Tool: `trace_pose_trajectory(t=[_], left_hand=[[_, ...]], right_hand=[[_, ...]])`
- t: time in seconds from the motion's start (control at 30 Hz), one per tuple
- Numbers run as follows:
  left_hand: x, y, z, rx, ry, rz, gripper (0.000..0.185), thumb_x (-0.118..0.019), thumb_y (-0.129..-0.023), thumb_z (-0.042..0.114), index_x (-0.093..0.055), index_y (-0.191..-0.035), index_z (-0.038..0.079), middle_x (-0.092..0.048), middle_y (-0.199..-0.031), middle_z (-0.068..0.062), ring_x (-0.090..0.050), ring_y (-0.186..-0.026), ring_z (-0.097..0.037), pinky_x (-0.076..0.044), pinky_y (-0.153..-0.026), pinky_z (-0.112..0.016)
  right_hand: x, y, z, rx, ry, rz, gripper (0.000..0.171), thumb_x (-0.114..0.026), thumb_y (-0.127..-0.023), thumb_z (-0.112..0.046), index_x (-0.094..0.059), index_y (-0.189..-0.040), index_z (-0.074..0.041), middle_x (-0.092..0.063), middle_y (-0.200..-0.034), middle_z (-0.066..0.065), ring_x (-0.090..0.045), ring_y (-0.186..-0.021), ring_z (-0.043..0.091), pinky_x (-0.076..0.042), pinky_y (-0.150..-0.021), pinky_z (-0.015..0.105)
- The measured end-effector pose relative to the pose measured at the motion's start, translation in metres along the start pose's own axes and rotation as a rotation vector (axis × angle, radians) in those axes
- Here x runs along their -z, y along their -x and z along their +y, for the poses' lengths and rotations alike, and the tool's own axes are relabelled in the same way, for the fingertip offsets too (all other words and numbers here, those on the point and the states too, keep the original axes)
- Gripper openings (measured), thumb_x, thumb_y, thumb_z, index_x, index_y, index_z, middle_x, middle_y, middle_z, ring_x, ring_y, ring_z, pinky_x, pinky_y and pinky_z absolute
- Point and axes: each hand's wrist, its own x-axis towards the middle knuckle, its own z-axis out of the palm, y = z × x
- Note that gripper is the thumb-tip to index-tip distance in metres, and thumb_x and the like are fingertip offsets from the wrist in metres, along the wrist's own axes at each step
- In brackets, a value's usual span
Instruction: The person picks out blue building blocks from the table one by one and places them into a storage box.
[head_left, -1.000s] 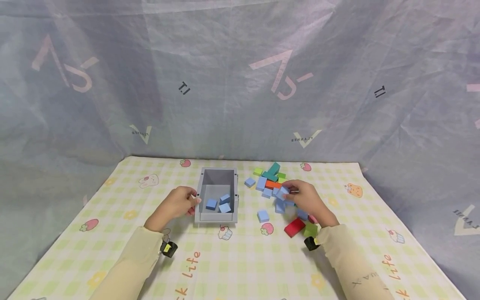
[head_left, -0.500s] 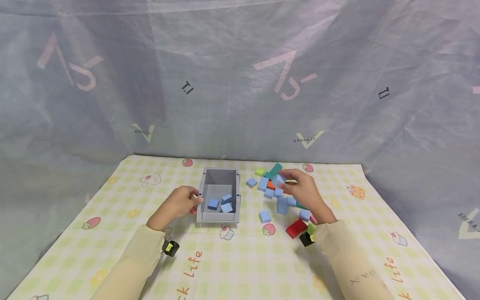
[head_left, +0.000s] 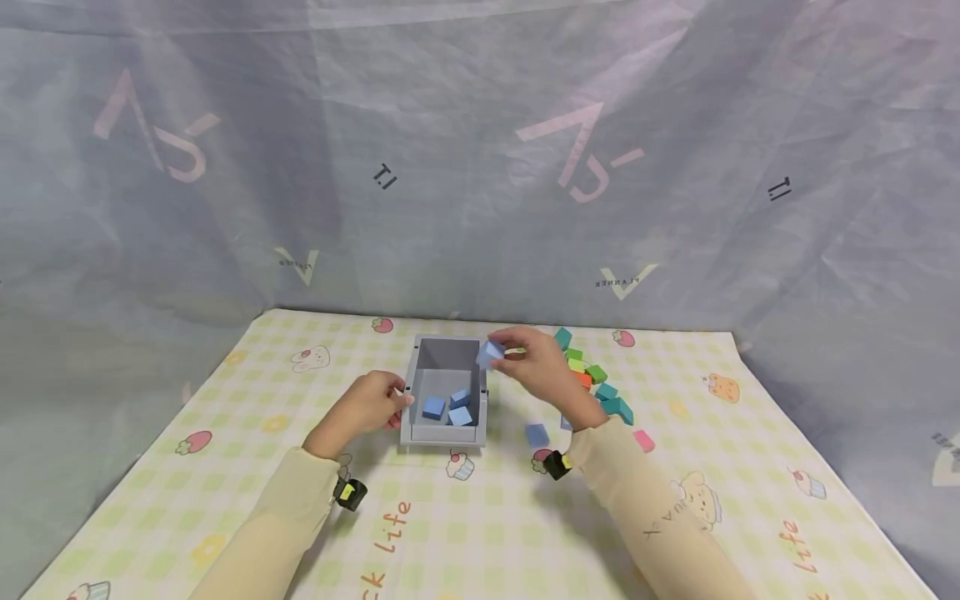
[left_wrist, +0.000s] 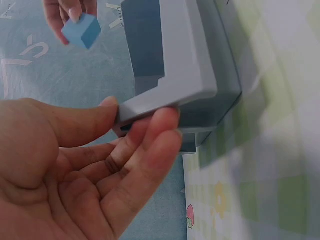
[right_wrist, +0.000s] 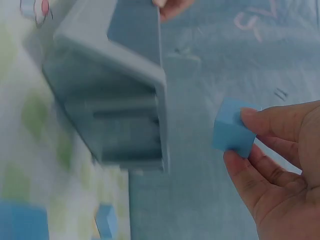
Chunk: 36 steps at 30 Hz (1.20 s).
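Note:
A grey bin stands on the checked cloth with three light blue cubes inside. My left hand grips the bin's left rim between thumb and fingers. My right hand pinches a light blue cube in its fingertips, above the bin's far right corner. The same held cube shows beside the bin's wall in the right wrist view, and small at the top of the left wrist view as a blue cube.
A scatter of green, teal, orange and pink blocks lies right of the bin. One loose blue cube sits near my right forearm. The patterned cloth ends at a draped backdrop behind.
My right hand has lifted a blue cube out of the block pile and carried it left to above the bin. The left hand has stayed on the bin's rim.

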Motion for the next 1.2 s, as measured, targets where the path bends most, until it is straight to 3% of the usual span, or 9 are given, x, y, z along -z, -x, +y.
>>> trace_pose_trajectory(t=[0.27, 0.47, 0.7, 1.2], left_hand=[[0.001, -0.001, 0.0, -0.003, -0.026, -0.018, 0.037, -0.06, -0.1, 0.011, -0.056, -0.128, -0.013, -0.066, -0.074, -0.007, -0.07, -0.065, -0.025, -0.056, -0.059, -0.031], [-0.001, -0.003, 0.0, -0.011, -0.026, -0.024, 0.036, -0.062, -0.099, 0.012, -0.057, -0.126, -0.013, -0.067, -0.072, -0.007, -0.069, -0.062, -0.022, -0.056, -0.058, -0.03], [0.002, -0.002, 0.0, -0.01, -0.038, -0.017, 0.036, -0.061, -0.099, 0.012, -0.057, -0.125, -0.012, -0.066, -0.07, -0.006, -0.069, -0.063, -0.023, -0.054, -0.058, -0.03], [0.003, -0.001, 0.0, -0.008, -0.033, -0.011, 0.036, -0.062, -0.099, 0.011, -0.058, -0.124, -0.014, -0.066, -0.071, -0.006, -0.067, -0.059, -0.016, -0.054, -0.057, -0.028]], right_hand=[[-0.057, 0.0, -0.013, 0.031, -0.025, -0.087, 0.033, -0.075, -0.087, -0.002, -0.069, -0.119, -0.002, -0.066, -0.115, 0.008, -0.068, -0.101, 0.022, -0.058, -0.083, 0.026], [-0.085, -0.003, -0.011, 0.084, 0.063, -0.094, 0.035, -0.074, -0.089, -0.007, -0.067, -0.123, -0.003, -0.065, -0.114, 0.006, -0.067, -0.101, 0.019, -0.056, -0.086, 0.026], [-0.092, -0.008, -0.01, 0.102, 0.174, -0.117, 0.034, -0.073, -0.091, -0.011, -0.067, -0.123, -0.006, -0.065, -0.117, 0.007, -0.066, -0.104, 0.022, -0.056, -0.088, 0.031], [-0.091, -0.007, -0.009, 0.09, 0.152, -0.13, 0.028, -0.072, -0.091, -0.011, -0.069, -0.118, -0.004, -0.067, -0.111, 0.009, -0.068, -0.1, 0.022, -0.056, -0.087, 0.031]])
